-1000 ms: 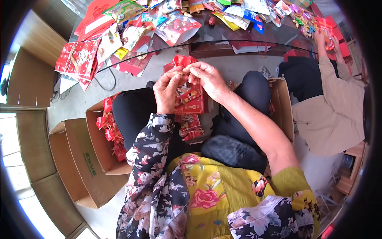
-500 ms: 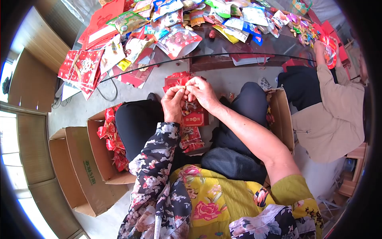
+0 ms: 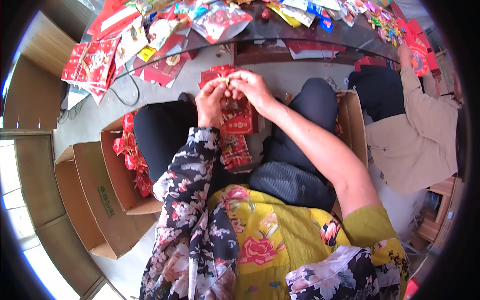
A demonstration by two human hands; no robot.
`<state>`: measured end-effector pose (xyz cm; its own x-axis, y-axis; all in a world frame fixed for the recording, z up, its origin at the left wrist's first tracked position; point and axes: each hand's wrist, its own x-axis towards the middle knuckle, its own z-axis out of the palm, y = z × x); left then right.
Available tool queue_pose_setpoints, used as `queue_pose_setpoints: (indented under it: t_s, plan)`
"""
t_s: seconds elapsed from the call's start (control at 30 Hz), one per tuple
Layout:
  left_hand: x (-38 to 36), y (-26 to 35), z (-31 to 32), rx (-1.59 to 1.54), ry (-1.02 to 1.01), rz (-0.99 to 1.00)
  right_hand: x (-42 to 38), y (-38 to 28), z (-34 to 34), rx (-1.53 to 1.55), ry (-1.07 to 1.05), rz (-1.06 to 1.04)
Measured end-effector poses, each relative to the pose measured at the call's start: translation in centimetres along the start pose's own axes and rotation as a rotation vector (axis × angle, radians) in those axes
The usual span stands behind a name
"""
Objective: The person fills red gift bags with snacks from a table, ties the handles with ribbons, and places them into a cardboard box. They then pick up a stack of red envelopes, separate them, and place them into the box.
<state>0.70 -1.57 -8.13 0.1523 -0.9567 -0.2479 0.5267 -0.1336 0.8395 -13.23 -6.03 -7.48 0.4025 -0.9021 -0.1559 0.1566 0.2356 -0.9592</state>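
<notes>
Both hands meet fingertip to fingertip in front of me, between my knees. My left hand [image 3: 211, 101] is closed in a pinch, thumb against forefinger. Pinched likewise, my right hand [image 3: 251, 89] touches it from the other side. A small pale bit shows at the fingertips, too small to name. Just behind and below the hands is a red gift box [image 3: 238, 125] with gold print, partly covered by them. Red material [image 3: 220, 73] shows beyond the fingers. Nearer to me lies a shiny red packet [image 3: 236, 151].
Open cardboard boxes stand left [image 3: 112, 200] and right [image 3: 354, 127]; the left inner one holds red wrapped bundles [image 3: 131, 155]. Ahead, a glass-topped table [image 3: 280, 44] carries snack packets [image 3: 220, 22] and red paper bags [image 3: 92, 62]. A co-worker [image 3: 415, 135] sits at the right.
The view has tilted and shifted, so the table sits higher in it. My hands remain pinched together over the red box. The co-worker's hands have moved slightly with the red item.
</notes>
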Motion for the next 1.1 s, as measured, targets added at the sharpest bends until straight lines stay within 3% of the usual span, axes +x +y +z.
queue_pose_setpoints:
  t_s: [0.3,0.57,0.87,1.1]
  plan:
    - [-0.4,0.0,0.0,0.04,0.015,-0.032,-0.5,0.2,0.1,-0.047,-0.063,0.051]
    - [0.2,-1.3,-0.2,0.056,-0.001,0.139,-0.5,-0.4,-0.2,-0.068,-0.092,0.055]
    - [-0.2,0.6,0.0,0.054,-0.06,0.014,-0.2,-1.2,-0.3,-0.13,-0.103,-0.05]
    - [-0.1,0.2,-0.5,0.063,-0.101,0.029,-0.4,-1.9,-0.5,-0.229,-0.142,-0.101]
